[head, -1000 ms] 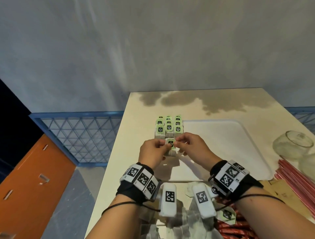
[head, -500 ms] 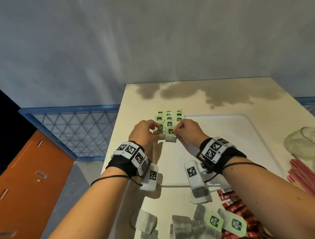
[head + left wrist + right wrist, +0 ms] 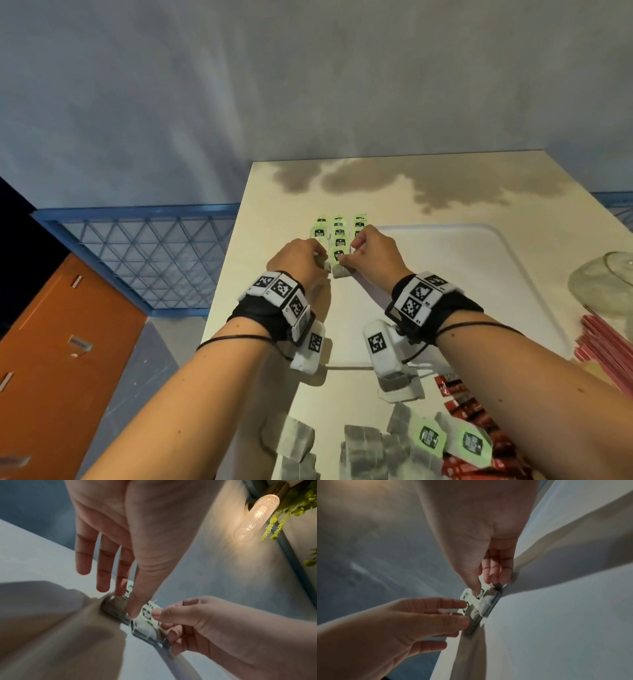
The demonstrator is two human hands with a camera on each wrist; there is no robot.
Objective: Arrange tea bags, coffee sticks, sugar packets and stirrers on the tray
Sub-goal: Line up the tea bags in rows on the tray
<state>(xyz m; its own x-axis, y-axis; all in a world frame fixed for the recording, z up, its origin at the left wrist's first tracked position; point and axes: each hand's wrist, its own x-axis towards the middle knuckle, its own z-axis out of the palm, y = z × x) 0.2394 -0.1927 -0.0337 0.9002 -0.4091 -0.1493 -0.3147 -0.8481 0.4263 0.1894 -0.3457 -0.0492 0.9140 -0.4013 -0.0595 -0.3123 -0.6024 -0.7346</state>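
- Nearest, a loose heap of grey paper tea bags with green square tags [image 3: 376, 445] lies at the table's near edge, beside red foil coffee sticks [image 3: 459, 397]; judged as stock not yet sorted.
- Further right, a bundle of thin red stirrers [image 3: 606, 346] and an overturned clear glass jar [image 3: 603, 284] rest on the cream table [image 3: 274, 192], off the tray.
- Centrally, the flat white rectangular tray [image 3: 445, 291] carries tea bags only at its far-left corner; the rest of its surface is bare, probably reserved for the other item types.
- Both hands meet at the front of the tagged rows [image 3: 339, 229], which run in three columns, tags up, so each new bag extends a column toward the person.
- Left hand [image 3: 301, 260]: thumb tip presses down on the edge of the newest grey tea bag [image 3: 340, 269]; the remaining fingers are extended and hold nothing.
- Right hand [image 3: 373, 255]: thumb and curled fingers pinch the same bag's green tag and side, steadying it against the neighbouring bag.
- Judgement: the bag is seated on the tray and is being squared into line.
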